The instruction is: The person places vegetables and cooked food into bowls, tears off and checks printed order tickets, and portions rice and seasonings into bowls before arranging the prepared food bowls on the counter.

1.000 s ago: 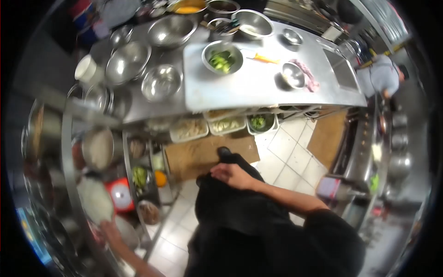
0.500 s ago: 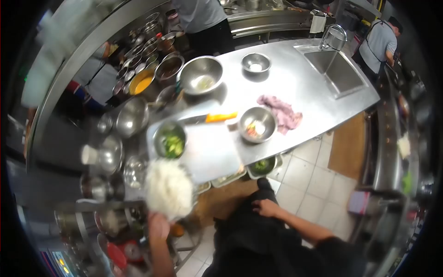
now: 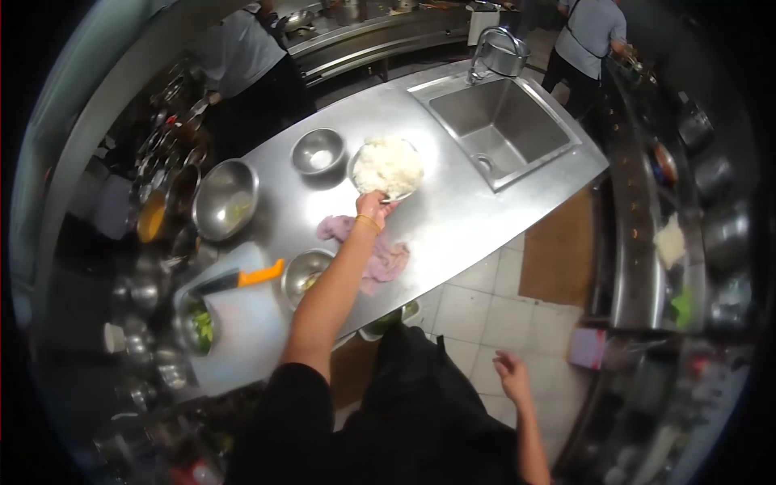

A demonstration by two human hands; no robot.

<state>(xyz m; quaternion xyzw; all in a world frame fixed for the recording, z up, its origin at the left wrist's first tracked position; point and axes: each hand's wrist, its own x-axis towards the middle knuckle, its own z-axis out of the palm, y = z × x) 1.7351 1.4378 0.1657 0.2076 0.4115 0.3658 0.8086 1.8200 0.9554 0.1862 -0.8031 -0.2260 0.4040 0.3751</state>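
Note:
My left hand (image 3: 376, 208) reaches across the counter and is closed on the near edge of a bowl heaped with white rice (image 3: 388, 166). Whether that bowl rests on the steel or hangs just above it, I cannot tell. Over the floor, to the right of my legs, my right hand (image 3: 511, 376) hangs with its fingers apart, holding nothing. A crumpled pink cloth (image 3: 386, 263) lies beneath and beside my left forearm. Partly behind that forearm is a small metal bowl (image 3: 301, 273) with some food in it. Left of the rice stands another small steel bowl (image 3: 318, 152) with something white inside.
A sink (image 3: 497, 125) with a tap is set into the steel counter (image 3: 453, 218). A large bowl (image 3: 226, 198), a cutting board (image 3: 242, 339), an orange-handled knife (image 3: 260, 274) and a bowl of chopped greens (image 3: 200, 326) are at left. Two people stand beyond the counter.
My left hand has carried the bowl of rice from beside the cutting board to the counter near the sink. My right hand has moved away from my leg. The view has turned right.

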